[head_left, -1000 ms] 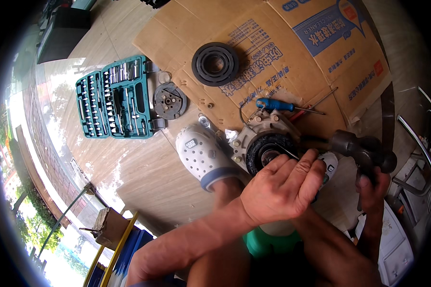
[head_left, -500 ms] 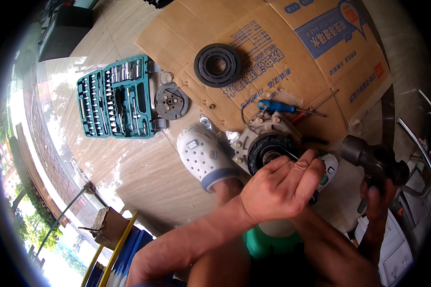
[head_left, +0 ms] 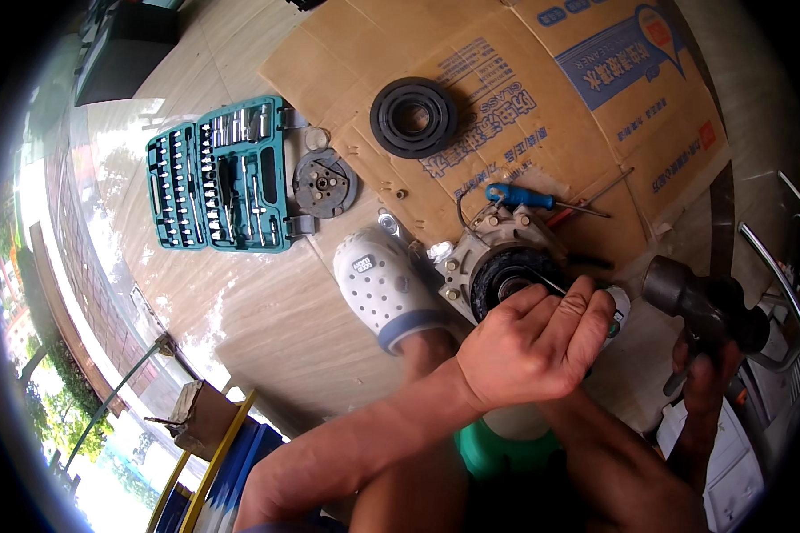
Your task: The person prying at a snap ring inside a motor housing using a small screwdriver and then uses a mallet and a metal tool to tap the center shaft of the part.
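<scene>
My left hand [head_left: 535,342] is closed in a fist around a thin metal rod-like tool [head_left: 549,282]; its handle end is hidden in the fist. The rod slants toward the middle of a black ring [head_left: 484,289] on a grey metal housing with bolts [head_left: 452,265], which looks like a car air-conditioning compressor. Where the rod's tip rests I cannot tell. On the right, my right hand [head_left: 707,369] grips a hammer [head_left: 695,298], its dark head raised beside the housing. The housing stands on the floor between my feet, partly covered by my left hand.
A blue-handled screwdriver [head_left: 520,196] and a red-handled one [head_left: 571,211] lie behind the housing on flattened cardboard [head_left: 587,160]. A black pulley [head_left: 413,117] lies there too. Leftward are a round metal plate [head_left: 324,183], an open green socket set [head_left: 269,178] and my white clog [head_left: 382,286].
The whole view has shifted slightly, so the floor things sit a little further right. The hammer appears slightly lower and further right. Both hands keep their grips.
</scene>
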Demonstrator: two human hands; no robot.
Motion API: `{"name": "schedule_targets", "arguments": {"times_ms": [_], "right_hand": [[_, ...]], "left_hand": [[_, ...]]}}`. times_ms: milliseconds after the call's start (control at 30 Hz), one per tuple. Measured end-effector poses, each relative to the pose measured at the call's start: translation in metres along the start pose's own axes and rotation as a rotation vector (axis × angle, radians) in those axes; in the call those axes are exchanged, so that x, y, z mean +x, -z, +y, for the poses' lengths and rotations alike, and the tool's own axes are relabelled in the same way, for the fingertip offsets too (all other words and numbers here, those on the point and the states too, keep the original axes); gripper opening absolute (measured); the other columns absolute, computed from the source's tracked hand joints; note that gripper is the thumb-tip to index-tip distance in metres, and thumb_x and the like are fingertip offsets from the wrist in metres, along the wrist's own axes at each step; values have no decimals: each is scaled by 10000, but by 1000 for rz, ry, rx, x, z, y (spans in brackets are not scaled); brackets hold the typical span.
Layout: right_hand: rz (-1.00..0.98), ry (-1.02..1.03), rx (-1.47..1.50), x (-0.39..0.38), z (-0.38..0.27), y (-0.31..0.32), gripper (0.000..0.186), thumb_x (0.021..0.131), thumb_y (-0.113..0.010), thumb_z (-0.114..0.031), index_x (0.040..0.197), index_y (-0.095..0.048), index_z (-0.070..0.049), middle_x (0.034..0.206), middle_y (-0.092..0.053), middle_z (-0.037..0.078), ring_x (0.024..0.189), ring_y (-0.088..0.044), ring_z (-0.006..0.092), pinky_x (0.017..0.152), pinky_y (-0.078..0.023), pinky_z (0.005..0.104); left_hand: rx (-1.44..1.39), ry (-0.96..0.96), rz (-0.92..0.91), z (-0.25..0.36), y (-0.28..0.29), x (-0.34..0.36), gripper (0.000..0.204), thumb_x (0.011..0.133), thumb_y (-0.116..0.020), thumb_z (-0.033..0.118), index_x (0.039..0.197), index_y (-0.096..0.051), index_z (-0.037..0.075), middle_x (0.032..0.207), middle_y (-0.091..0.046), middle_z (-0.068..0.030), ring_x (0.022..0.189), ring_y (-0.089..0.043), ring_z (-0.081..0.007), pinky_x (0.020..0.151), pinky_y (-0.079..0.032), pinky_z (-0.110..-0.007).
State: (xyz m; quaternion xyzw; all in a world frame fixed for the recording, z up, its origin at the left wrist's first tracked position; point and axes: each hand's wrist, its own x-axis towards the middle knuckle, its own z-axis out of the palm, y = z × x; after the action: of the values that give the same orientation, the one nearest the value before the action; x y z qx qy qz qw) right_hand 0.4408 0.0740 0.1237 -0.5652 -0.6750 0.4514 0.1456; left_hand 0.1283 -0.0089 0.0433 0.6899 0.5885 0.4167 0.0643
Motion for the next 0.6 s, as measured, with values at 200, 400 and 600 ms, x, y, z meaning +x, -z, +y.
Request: {"name": "schedule_targets", "arguments": {"times_ms": [200,400,600], "right_hand": [[108,-8,-370,-6,-4,9,251,1050,-608,-250,1026,-633,-1,720,-529,29,573,-500,122,520,-392,277],[1027,-889,1470,-33,28,45,272,1045,-635,-187,1226,-595,11,1080,-606,94,910,-624,179,696,-503,337],[615,-851,2020,-41,-23,29,325,1046,-605,-138,1330,-586,19,1142,-628,98,1015,-612,200,859,-466,349]], "left_hand": [[-33,0,27,0,-4,-1,321,786,-734,57,1095,-743,-30,1041,-771,-164,666,-639,-127,623,-503,-277],[-21,23,-6,0,5,4,311,783,-765,15,1085,-739,-52,1038,-762,-167,673,-630,-165,591,-500,-295],[32,2,-10,1,5,5,342,765,-734,50,1097,-740,-31,1027,-761,-137,699,-622,-139,632,-479,-290]]}}
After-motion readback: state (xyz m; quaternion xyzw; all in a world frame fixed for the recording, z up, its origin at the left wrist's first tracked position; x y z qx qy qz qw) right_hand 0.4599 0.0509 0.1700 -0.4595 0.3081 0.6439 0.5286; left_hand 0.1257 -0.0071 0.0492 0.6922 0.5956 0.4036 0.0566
